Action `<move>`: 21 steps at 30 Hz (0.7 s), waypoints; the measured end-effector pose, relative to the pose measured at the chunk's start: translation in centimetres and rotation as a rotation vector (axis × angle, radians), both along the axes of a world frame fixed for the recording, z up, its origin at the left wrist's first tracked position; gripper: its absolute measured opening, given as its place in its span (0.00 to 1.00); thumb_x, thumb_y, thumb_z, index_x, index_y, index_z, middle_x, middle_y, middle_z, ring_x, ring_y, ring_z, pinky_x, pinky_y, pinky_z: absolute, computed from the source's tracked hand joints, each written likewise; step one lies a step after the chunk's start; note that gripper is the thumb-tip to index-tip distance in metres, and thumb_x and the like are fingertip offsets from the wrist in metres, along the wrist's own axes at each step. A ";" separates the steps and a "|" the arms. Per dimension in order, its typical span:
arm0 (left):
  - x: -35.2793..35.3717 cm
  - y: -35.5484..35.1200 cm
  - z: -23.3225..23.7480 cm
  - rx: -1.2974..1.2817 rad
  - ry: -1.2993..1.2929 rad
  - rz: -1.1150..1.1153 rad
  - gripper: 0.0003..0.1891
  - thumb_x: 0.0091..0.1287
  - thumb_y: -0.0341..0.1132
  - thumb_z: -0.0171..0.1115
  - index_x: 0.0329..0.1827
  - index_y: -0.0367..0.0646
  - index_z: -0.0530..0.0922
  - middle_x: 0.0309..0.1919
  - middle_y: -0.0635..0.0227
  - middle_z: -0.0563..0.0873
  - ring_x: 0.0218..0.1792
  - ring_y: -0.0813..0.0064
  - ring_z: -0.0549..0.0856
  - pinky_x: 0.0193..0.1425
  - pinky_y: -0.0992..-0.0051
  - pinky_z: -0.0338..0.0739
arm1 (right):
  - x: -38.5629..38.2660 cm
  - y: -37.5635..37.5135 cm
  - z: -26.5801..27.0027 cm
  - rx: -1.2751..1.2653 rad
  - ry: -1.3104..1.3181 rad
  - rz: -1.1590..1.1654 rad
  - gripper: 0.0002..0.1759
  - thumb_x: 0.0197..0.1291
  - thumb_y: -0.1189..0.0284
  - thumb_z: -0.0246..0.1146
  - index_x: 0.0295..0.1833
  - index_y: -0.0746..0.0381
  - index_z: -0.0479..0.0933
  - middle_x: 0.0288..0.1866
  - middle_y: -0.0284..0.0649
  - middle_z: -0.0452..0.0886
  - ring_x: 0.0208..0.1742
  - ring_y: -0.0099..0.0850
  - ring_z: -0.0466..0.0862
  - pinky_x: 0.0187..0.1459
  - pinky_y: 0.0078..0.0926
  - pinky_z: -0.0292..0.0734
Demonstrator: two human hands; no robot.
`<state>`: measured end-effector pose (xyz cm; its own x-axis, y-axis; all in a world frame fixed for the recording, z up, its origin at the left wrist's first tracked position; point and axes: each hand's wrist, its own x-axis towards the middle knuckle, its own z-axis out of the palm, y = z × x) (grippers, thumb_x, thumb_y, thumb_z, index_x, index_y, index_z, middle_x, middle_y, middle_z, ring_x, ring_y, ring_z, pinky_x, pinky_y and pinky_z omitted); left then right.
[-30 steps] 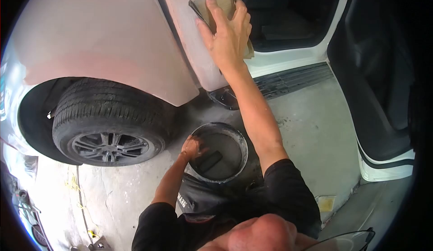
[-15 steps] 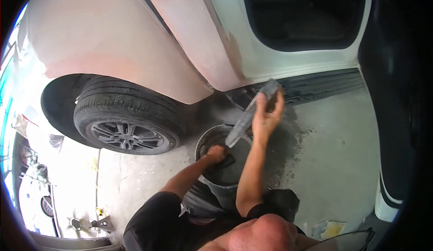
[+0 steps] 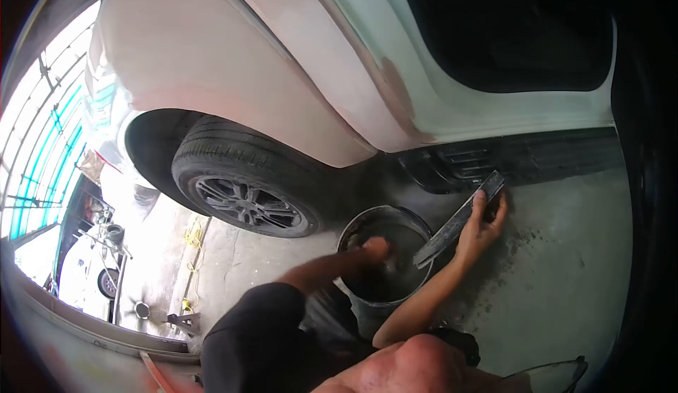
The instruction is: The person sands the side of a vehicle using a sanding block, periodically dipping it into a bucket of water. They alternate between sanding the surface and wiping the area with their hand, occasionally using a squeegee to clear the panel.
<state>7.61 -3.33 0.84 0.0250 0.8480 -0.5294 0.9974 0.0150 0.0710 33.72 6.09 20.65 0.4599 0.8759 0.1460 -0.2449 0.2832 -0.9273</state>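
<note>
Right of the wheel (image 3: 247,204), the left hand (image 3: 378,249) is reached into the bucket (image 3: 374,313), its fingers too blurred to be told open or closed, while, slanting beside the bucket's right edge, the block (image 3: 452,229) is gripped towards its far end by the right hand (image 3: 482,230), thumb leftmost.

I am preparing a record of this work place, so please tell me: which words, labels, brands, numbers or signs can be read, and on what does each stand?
No text can be read with certainty.
Curved grey edge at lower left: a tiny mark, possibly letters, too small to read.
Tyre: no lettering legible.
Long block in the right hand: no lettering legible.
Bucket: no lettering legible.
</note>
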 end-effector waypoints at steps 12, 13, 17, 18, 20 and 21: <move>-4.0 12.7 54.4 1.643 0.670 -0.811 0.36 0.62 0.56 0.74 0.70 0.47 0.78 0.70 0.58 0.77 0.69 0.51 0.73 0.68 0.41 0.63 | -1.8 0.4 -0.4 -0.014 -0.013 0.040 0.32 0.69 0.63 0.72 0.73 0.68 0.74 0.72 0.53 0.76 0.69 0.41 0.79 0.68 0.36 0.74; -3.4 12.9 54.4 1.621 0.670 -0.772 0.40 0.63 0.58 0.72 0.75 0.48 0.73 0.74 0.58 0.73 0.73 0.50 0.70 0.72 0.38 0.59 | -2.0 0.5 -0.5 -0.015 -0.001 0.046 0.33 0.69 0.63 0.72 0.73 0.67 0.74 0.72 0.53 0.76 0.69 0.41 0.79 0.69 0.36 0.74; -2.0 13.4 49.9 1.315 0.687 -0.725 0.51 0.65 0.68 0.64 0.87 0.53 0.57 0.85 0.62 0.59 0.86 0.55 0.54 0.83 0.33 0.43 | -2.8 0.2 -0.2 0.005 0.114 0.093 0.33 0.68 0.63 0.72 0.73 0.66 0.74 0.72 0.53 0.76 0.70 0.41 0.78 0.69 0.37 0.74; -1.6 13.1 47.3 1.190 0.695 -0.713 0.50 0.65 0.68 0.62 0.86 0.53 0.58 0.85 0.64 0.59 0.86 0.60 0.54 0.84 0.36 0.41 | -2.9 0.0 -0.1 -0.009 0.092 0.103 0.33 0.68 0.63 0.72 0.73 0.66 0.74 0.73 0.53 0.76 0.71 0.41 0.78 0.70 0.38 0.73; -1.8 13.0 42.1 1.124 0.761 -0.854 0.50 0.65 0.69 0.61 0.86 0.54 0.58 0.86 0.68 0.58 0.87 0.63 0.52 0.87 0.45 0.41 | -2.8 -0.1 0.0 -0.032 0.045 0.113 0.33 0.68 0.63 0.73 0.73 0.66 0.74 0.73 0.52 0.76 0.71 0.40 0.78 0.70 0.38 0.73; -1.8 12.9 39.3 1.078 0.799 -0.885 0.50 0.66 0.70 0.60 0.86 0.54 0.58 0.86 0.68 0.58 0.87 0.64 0.52 0.87 0.46 0.41 | -2.7 -0.2 -0.1 -0.030 -0.003 0.096 0.33 0.68 0.63 0.73 0.73 0.66 0.74 0.73 0.52 0.76 0.71 0.41 0.78 0.70 0.38 0.73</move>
<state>5.85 9.52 40.15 0.7101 0.6861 0.1582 0.4496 -0.2689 -0.8518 30.98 5.92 20.60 0.3734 0.9198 0.1205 -0.2667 0.2309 -0.9357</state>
